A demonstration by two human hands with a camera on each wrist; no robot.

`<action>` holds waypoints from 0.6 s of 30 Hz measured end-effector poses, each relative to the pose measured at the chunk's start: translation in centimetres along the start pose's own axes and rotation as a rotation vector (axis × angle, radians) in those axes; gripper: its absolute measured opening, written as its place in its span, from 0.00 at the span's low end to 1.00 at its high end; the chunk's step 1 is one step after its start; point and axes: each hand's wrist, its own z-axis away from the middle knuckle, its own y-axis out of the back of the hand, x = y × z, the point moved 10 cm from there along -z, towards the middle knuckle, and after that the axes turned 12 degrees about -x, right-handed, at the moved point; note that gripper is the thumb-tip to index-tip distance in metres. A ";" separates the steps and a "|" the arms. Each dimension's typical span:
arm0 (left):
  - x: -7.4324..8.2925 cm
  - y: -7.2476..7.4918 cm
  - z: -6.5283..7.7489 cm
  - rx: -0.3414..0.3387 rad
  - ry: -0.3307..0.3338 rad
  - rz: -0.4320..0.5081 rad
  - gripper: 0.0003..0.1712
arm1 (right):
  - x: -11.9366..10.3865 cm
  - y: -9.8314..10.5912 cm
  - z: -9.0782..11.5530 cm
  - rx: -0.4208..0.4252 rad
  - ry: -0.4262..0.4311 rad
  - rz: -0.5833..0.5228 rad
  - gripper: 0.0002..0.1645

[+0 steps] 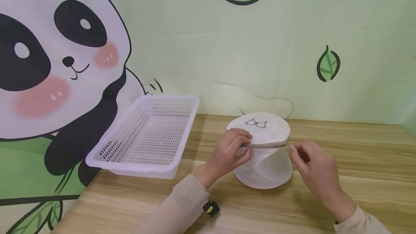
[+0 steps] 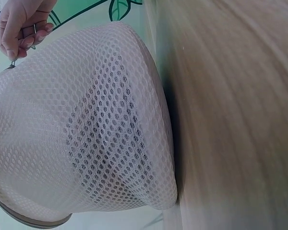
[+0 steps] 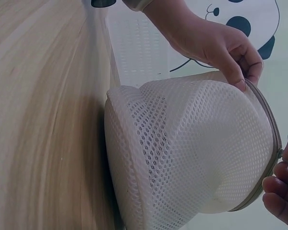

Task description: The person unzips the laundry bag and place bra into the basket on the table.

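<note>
A white mesh laundry bag [image 1: 276, 167] stands upright on the table, its round lid printed with a small glasses drawing. Around the lid's edge runs a grey-brown zipper [image 3: 273, 129]. My left hand [image 1: 227, 151] pinches the bag's zippered rim at the left, thumb below and fingers on top. At the right end of the rim, my right hand [image 1: 316, 169] pinches the small zipper pull [image 2: 12, 63] between thumb and finger. The mesh side [image 2: 96, 124] bulges with soft folds, and whatever may lie inside cannot be made out.
To the left on the wooden table [image 1: 367, 161] sits a white plastic basket [image 1: 186, 133] with slotted walls and floor. A panda-print cloth [image 1: 195, 46] hangs behind the table. By the left sleeve shows a small black object [image 1: 212, 208].
</note>
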 end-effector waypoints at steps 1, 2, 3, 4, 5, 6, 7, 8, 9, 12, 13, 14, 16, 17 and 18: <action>0.0 0.0 0.0 -0.001 0.001 0.003 0.09 | 0.0 0.0 0.0 0.001 -0.001 -0.001 0.03; -0.1 0.0 0.0 -0.002 0.003 0.006 0.09 | 0.1 0.0 0.0 0.001 -0.001 -0.002 0.03; -0.1 0.0 0.0 -0.004 0.004 0.008 0.09 | 0.1 0.0 0.1 0.002 0.001 -0.002 0.03; -0.1 -0.1 0.0 -0.005 0.007 0.011 0.09 | 0.1 0.0 0.1 0.002 0.000 -0.002 0.03; -0.2 -0.1 0.1 -0.006 0.009 0.014 0.09 | 0.2 0.0 0.1 0.002 -0.001 -0.003 0.03; -0.2 -0.1 0.1 -0.008 0.011 0.018 0.09 | 0.2 0.0 0.1 0.002 -0.001 -0.003 0.03; -0.2 -0.1 0.1 -0.009 0.011 0.019 0.09 | 0.2 -0.1 0.1 0.002 -0.002 -0.003 0.03; -0.3 -0.1 0.1 -0.009 0.011 0.020 0.09 | 0.2 -0.1 0.1 0.001 -0.003 -0.004 0.03; -0.3 -0.1 0.1 -0.010 0.011 0.022 0.09 | 0.2 -0.1 0.1 0.000 -0.004 -0.003 0.03; -0.3 -0.1 0.1 -0.009 0.008 0.021 0.09 | 0.3 -0.1 0.1 -0.003 -0.009 -0.005 0.03; -0.3 -0.1 0.1 -0.009 0.008 0.019 0.09 | 0.3 -0.1 0.1 -0.004 -0.011 -0.006 0.03; -0.3 -0.1 0.1 -0.007 0.009 0.019 0.09 | 0.3 -0.1 0.1 -0.005 -0.012 -0.004 0.03; -0.3 0.0 0.1 -0.006 0.009 0.020 0.09 | 0.4 -0.1 0.1 -0.006 -0.017 -0.004 0.03; -0.3 0.0 0.1 -0.004 0.009 0.019 0.09 | 0.5 -0.1 0.0 -0.006 -0.019 -0.004 0.03; -0.4 0.0 0.2 -0.003 0.009 0.020 0.09 | 0.5 -0.1 0.0 -0.006 -0.021 -0.004 0.04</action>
